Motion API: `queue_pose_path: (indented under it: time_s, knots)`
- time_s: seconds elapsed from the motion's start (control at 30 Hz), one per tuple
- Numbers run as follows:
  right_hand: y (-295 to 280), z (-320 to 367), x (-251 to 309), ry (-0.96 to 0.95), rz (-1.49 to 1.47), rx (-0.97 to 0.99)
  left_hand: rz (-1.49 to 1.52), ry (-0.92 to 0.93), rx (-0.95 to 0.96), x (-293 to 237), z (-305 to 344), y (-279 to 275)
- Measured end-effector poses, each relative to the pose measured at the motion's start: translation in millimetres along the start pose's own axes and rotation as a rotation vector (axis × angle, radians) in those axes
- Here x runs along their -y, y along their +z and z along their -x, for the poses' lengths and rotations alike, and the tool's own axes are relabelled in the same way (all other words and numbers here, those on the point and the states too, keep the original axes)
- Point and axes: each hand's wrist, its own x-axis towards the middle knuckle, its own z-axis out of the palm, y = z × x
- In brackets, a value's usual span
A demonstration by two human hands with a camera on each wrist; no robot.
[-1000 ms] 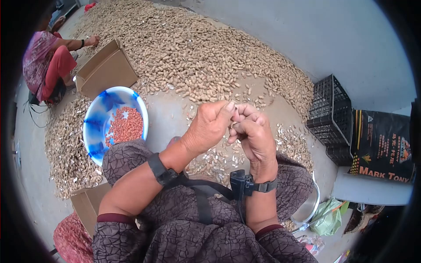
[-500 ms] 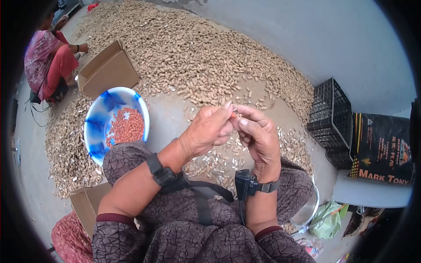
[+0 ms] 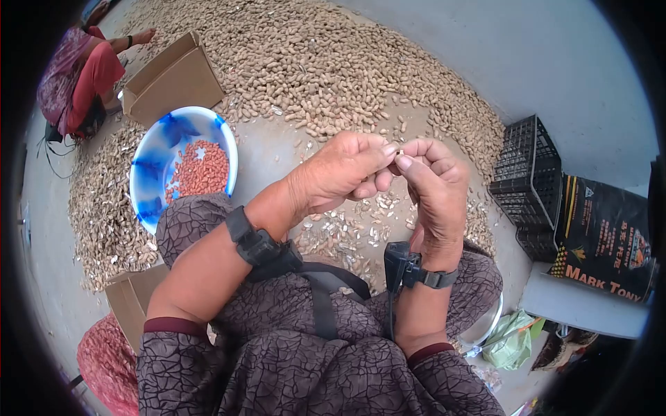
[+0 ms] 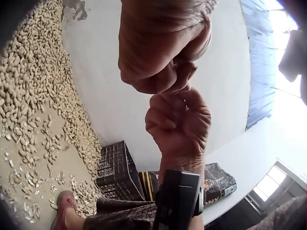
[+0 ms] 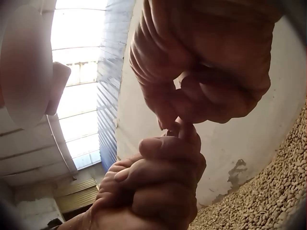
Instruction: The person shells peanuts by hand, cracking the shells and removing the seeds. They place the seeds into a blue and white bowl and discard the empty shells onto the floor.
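Observation:
My left hand [image 3: 343, 170] and right hand [image 3: 440, 184] meet fingertip to fingertip above the floor. Thumb and forefinger of each pinch a peanut [image 3: 398, 153], mostly hidden by the fingers. In the left wrist view, the left hand [image 4: 163, 52] is above the right hand [image 4: 178, 122], and their fingertips overlap. The other fingers are curled in. To the left, a blue and white basin [image 3: 152, 156] holds shelled red peanut kernels [image 3: 201, 170]. Broken shells [image 3: 354, 232] lie scattered on the floor below the hands.
A large heap of unshelled peanuts [image 3: 312, 69] spreads along the wall. Left stand a cardboard box [image 3: 173, 87] and a shell pile [image 3: 104, 215]; another person [image 3: 76, 83] squats behind. On the right are black crates [image 3: 524, 166] and a black printed sack [image 3: 607, 236].
Both hands have moved slightly up and right in the head view, still together at the peanut. The red kernel that showed between the fingertips is now mostly covered. The other person's arm has moved.

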Motion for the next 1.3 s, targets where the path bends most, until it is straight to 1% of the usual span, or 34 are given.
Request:
queue_pose_path:
  time_s: [0.07, 0.17, 0.27, 0.3, 0.37, 0.4, 0.43, 0.47, 0.5, 0.57, 0.63, 0.7, 0.73, 0.8, 0.83, 0.9, 0.97, 1.03, 1.13, 1.2, 1.23, 1.27, 1.3]
  knots:
    - [-0.6, 0.1, 2.4, -0.051, -0.132, 0.053, 0.038, 0.005, 0.031, -1.8, 0.9, -0.9]
    - [2.2, 0.7, 5.2, -0.08, -0.106, 0.021, 0.055, 0.013, 0.033, -3.9, 2.9, -0.5]
    - [-3.5, -1.5, 5.4, -0.089, -0.048, 0.003, 0.064, -0.02, 0.004, -9.0, 3.2, -3.0]
    - [-7.7, -2.6, 4.9, -0.083, -0.046, 0.004, 0.08, -0.019, -0.033, -12.8, 4.6, -5.6]
    - [-17.0, -5.9, 3.3, -0.064, -0.117, 0.077, 0.1, -0.019, -0.076, -23.1, 7.9, -9.7]
    - [-19.9, -6.7, 0.9, -0.02, -0.005, 0.11, 0.144, 0.004, -0.127, -30.1, 9.7, -10.9]
    - [-21.4, -9.5, -5.8, -0.016, -0.005, 0.113, 0.187, 0.027, -0.176, -36.1, 10.7, -13.8]
    - [-23.4, -13.5, -17.0, 0.123, 0.112, 0.265, 0.247, 0.067, -0.119, -40.4, 11.5, -19.7]
    - [-25.5, -17.9, -31.3, 0.264, 0.231, 0.417, 0.252, 0.067, -0.122, -45.5, 14.1, -20.5]
    - [-25.5, -31.6, -81.3, 0.313, 0.574, 0.52, 0.306, 0.133, -0.168, -58.5, 19.0, -21.0]
    - [-18.0, -32.5, -135.9, 0.298, 0.853, 0.571, 0.331, 0.139, -0.174, -62.9, 23.1, -23.0]
    - [1.2, -25.6, -154.9, 0.334, 1.025, 0.627, 0.351, 0.159, -0.182, -66.8, 26.7, -20.9]
    - [5.9, -21.1, -175.7, 0.339, 1.021, 0.634, 0.339, 0.161, -0.194, -68.1, 28.7, -21.6]
    - [11.2, -16.6, -223.5, 0.085, 0.905, 0.512, 0.334, 0.16, -0.215, -69.2, 31.1, -22.3]
    - [16.7, -19.0, -232.6, 0.089, 0.901, 0.517, 0.328, 0.162, -0.228, -69.8, 32.2, -22.7]
    - [25.5, -25.9, -243.9, 0.11, 0.989, 0.489, 0.35, 0.145, -0.257, -72.1, 33.3, -23.0]
    - [31.0, -35.3, -248.2, 0.098, 1.02, 0.486, 0.283, 0.157, -0.365, -73.5, 33.2, -21.8]
    - [37.5, -46.6, -254.3, 0.08, 1.052, 0.483, 0.288, 0.157, -0.399, -74.3, 32.4, -22.3]
    - [44.4, -61.9, -276.3, 0.117, 1.092, 0.441, 0.3, 0.159, -0.457, -75.2, 30.3, -22.7]
    - [46.9, -70.9, -295.5, -0.029, 0.983, 0.298, 0.311, 0.178, -0.478, -76.2, 28.9, -22.5]
    - [47.4, -76.6, -313.6, -0.026, 0.976, 0.299, 0.307, 0.172, -0.482, -76.8, 28.0, -21.3]
    - [48.3, -83.5, -332.7, -0.106, 1.027, 0.341, 0.304, 0.168, -0.503, -77.7, 26.7, -19.8]
    - [50.8, -87.7, -336.2, -0.186, 1.078, 0.382, 0.303, 0.164, -0.523, -77.8, 25.2, -19.4]
